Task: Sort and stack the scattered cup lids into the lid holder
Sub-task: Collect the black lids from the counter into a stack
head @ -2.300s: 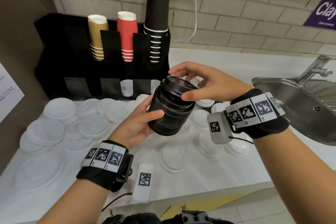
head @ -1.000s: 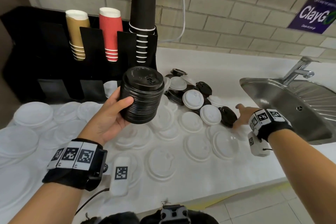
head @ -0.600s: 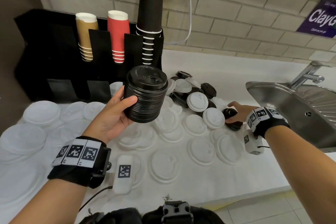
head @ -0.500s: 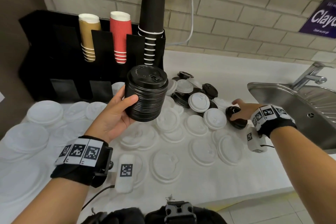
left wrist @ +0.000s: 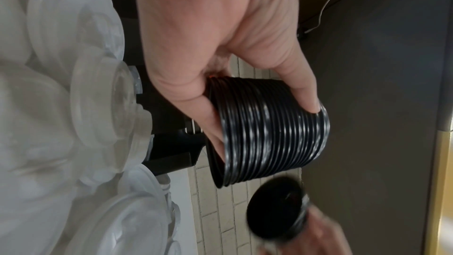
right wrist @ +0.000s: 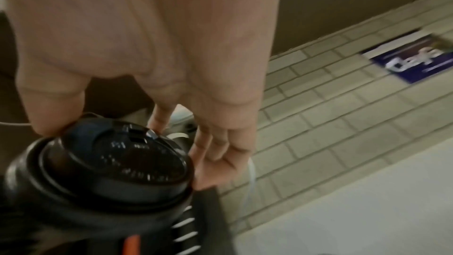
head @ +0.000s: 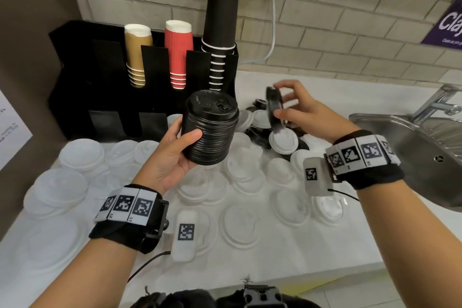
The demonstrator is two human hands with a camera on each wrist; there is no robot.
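Note:
My left hand [head: 175, 155] grips a tall stack of black lids [head: 211, 130] above the counter; the left wrist view shows the same stack of black lids [left wrist: 269, 133] with the thumb and fingers curled round it. To its right my right hand [head: 295, 110] pinches a single black lid [head: 273, 102] on edge, lifted off the counter; the same black lid [right wrist: 110, 162] fills the right wrist view. More black and white lids [head: 282, 140] lie heaped behind. The black lid holder [head: 82, 97] stands at the back left, with cup stacks in its top.
White and clear lids [head: 240, 222] cover the white counter [head: 312, 257]. A steel sink [head: 412, 147] with a tap is on the right. Gold cups [head: 136, 55], red cups [head: 178, 52] and black cups [head: 221, 25] stand in the holder against the brick wall.
My right hand has picked one black lid off the heap and raised it toward the stack. The left hand has kept the stack in about the same place.

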